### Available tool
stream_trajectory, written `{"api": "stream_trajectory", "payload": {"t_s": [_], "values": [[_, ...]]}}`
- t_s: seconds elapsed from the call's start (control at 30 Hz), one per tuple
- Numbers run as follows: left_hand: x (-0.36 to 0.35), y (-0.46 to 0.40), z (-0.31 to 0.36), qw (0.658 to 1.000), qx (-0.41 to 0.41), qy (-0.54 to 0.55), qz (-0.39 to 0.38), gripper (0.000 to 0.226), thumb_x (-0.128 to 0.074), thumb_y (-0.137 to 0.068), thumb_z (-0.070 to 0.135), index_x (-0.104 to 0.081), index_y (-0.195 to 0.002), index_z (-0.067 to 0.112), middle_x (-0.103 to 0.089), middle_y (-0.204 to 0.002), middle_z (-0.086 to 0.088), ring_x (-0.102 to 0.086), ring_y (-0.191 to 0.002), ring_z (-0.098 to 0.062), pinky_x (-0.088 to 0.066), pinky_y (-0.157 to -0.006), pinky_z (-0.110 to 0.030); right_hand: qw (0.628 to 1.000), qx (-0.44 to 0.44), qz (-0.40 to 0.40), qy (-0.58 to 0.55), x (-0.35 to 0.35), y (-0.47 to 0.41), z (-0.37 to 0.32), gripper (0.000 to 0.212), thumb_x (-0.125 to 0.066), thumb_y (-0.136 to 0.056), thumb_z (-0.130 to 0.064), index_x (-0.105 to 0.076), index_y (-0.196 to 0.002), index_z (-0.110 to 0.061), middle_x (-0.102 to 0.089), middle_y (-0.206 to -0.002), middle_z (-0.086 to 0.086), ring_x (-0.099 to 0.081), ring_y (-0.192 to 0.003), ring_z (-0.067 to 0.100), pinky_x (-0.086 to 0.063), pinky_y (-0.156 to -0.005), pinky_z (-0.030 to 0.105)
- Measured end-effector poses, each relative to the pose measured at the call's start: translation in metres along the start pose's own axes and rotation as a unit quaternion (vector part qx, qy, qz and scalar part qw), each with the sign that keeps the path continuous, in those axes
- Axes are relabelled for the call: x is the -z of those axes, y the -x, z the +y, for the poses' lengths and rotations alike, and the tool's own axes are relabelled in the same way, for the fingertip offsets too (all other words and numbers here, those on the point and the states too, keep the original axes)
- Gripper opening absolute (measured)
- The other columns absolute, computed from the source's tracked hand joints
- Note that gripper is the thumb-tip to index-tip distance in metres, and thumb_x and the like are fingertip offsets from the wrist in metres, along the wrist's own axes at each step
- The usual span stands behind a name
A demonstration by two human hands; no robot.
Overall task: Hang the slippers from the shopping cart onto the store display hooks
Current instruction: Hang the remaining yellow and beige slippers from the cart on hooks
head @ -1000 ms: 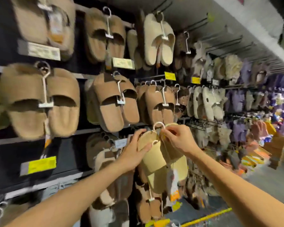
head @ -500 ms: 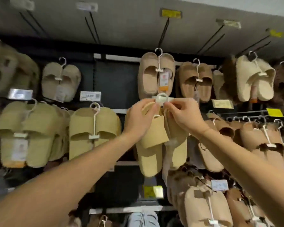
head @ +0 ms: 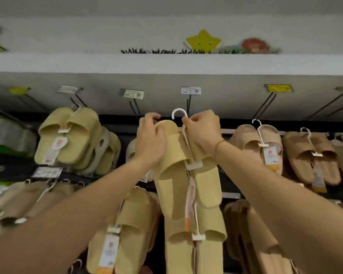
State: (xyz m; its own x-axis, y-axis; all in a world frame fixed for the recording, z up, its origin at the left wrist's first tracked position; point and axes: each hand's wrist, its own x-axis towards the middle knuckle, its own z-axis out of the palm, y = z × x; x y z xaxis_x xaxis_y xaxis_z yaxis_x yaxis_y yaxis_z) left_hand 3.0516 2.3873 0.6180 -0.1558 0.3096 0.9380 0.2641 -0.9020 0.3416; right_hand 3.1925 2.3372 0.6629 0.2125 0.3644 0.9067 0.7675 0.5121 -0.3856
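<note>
1. Display wall [head: 166,99]: mostly stocked. Pairs already hang on hooks both sides of the held slippers: yellow-green pairs [head: 67,135] to their left, tan pairs [head: 257,143] to their right, more yellow pairs [head: 127,224] below-left. Those look done; the shopping cart isn't in view, so can't tell how many are left to hang.
2. Held slippers [head: 172,155]: pale yellow, raised in front of the wall at top-row height. At least two pairs look stacked, one lower than the other, each w/ its own white clip; exact count unclear. Not hung yet: both hands carry them.
3. Left hand [head: 151,141]: on the left side of the held slippers, fingers curled over the toe end, gripping it.
4. Right hand [head: 202,131]: on their right side, fingertips pinching the white hanger stem just under its curve.
5. Black display hook [head: 188,104]: directly above the held slippers, bare, w/ a price tag [head: 191,90] at its tip. Looks like the target.
6. White hanger hook [head: 179,113]: sticks up from the held slippers, just left of the black hook, and can't tell if touching. Judgement: this lot is at the last step, looping it over the black hook then letting go.
</note>
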Motion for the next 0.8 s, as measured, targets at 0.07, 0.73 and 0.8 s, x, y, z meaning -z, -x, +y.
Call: {"api": "stream_trajectory", "payload": {"t_s": [0.07, 0.73, 0.8], "values": [[0.023, -0.014, -0.015, 0.999, -0.013, -0.036, -0.005, 0.035, -0.041, -0.103, 0.026, -0.042, -0.137, 0.031, -0.044, -0.134, 0.004, -0.045, -0.126, -0.020, -0.040, -0.109, -0.046, 1.000, -0.009, 0.001, -0.013, -0.025, -0.010, -0.019, 0.028, -0.064, -0.096, -0.034, -0.076, -0.079, -0.015, -0.068, -0.072, -0.002, -0.063, -0.070, 0.012, -0.052, -0.065, 0.029], [0.075, -0.153, -0.168, 0.979, 0.004, -0.197, -0.057, 0.066, -0.046, -0.100, 0.036, -0.018, -0.159, 0.027, -0.009, -0.167, -0.001, -0.012, -0.151, -0.036, -0.019, -0.120, -0.050, 0.998, -0.044, 0.020, -0.050, -0.247, -0.145, -0.047, 0.025, -0.069, -0.089, -0.034, -0.074, -0.083, -0.010, -0.071, -0.080, 0.008, -0.067, -0.071, 0.026, -0.050, -0.057, 0.029], [0.068, -0.163, -0.176, 0.979, -0.013, -0.199, -0.047, 0.066, -0.047, -0.100, 0.035, -0.018, -0.159, 0.027, -0.008, -0.167, -0.001, -0.011, -0.150, -0.036, -0.019, -0.119, -0.051, 0.997, -0.034, 0.049, -0.049, -0.259, -0.158, -0.046, 0.024, -0.069, -0.088, -0.038, -0.073, -0.089, -0.014, -0.071, -0.085, 0.005, -0.067, -0.076, 0.026, -0.050, -0.060, 0.030]]}}
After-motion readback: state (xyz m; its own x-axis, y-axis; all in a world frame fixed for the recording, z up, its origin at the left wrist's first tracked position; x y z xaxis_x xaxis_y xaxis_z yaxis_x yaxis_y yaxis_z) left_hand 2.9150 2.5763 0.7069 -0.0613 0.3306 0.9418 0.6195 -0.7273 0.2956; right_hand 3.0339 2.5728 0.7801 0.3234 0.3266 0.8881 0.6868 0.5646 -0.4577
